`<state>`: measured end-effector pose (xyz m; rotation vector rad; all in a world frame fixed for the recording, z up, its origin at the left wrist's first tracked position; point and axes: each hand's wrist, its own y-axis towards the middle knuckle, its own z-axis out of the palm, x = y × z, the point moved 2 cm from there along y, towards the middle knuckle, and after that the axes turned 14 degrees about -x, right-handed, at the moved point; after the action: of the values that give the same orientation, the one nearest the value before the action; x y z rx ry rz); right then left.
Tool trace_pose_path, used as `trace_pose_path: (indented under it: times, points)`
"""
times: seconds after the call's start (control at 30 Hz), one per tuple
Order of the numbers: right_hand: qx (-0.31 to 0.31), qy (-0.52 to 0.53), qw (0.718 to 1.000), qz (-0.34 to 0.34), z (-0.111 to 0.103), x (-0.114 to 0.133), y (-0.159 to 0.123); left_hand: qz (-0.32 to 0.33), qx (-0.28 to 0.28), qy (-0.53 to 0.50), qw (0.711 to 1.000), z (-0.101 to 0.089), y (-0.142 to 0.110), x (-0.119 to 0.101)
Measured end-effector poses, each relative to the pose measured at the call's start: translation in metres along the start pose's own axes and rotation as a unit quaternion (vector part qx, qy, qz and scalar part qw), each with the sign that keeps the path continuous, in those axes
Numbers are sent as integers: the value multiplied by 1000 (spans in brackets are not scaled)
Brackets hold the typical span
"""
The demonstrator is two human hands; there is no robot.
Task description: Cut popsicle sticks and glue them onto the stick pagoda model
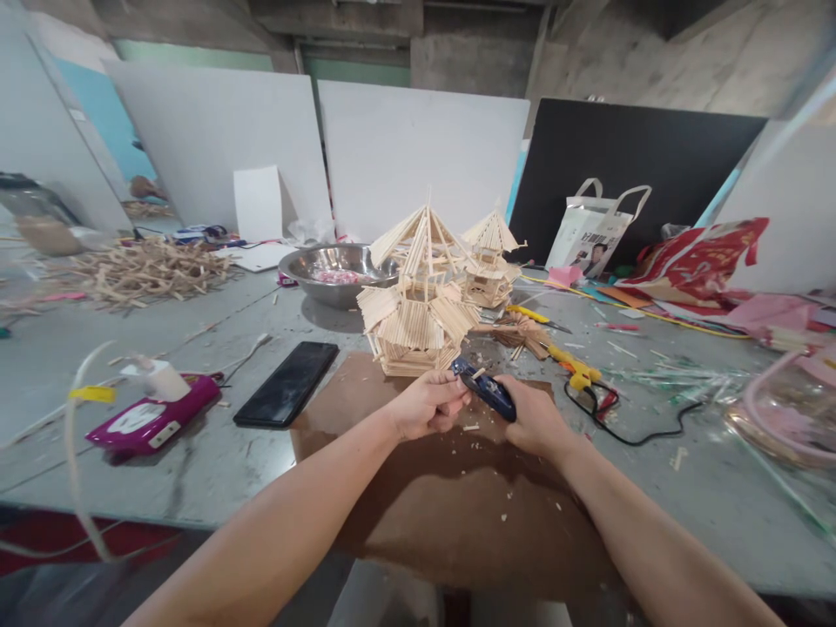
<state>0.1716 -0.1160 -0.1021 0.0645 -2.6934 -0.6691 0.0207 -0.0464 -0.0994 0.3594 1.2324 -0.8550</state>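
Note:
My right hand [534, 420] is closed round a dark blue hand cutter [491, 392], its head pointing left toward my other hand. A short piece of pale wooden stick [479, 374] shows at the cutter's jaws. Fingers pinched together, my left hand [428, 406] meets the cutter's head; whatever lies between its fingertips is hidden. Just behind the hands stands a pavilion model [418, 322] built of thin wooden sticks, with a tiered, pointed roof. Both hands are above a brown board [418, 488] scattered with small wood scraps.
Behind the model are a smaller stick pavilion [489, 252] and a steel bowl [313, 283]. To the left lie a black phone [286, 384], a purple power strip [157, 420] and a stick pile [153, 272]. A yellow glue gun [578, 370] with a black cord lies right.

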Motion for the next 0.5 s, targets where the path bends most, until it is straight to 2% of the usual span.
trace_pose_path:
  times: [0.27,0.37,0.5]
  points:
    - [5,-41,999,27,1,0,2,103,-84,62,989,1,7,4]
    - [4,-48,998,32,1,0,2,150,-114,119,975,3,7,4]
    - [12,-63,997,42,1,0,2,222,-137,213,942,5,6,1]
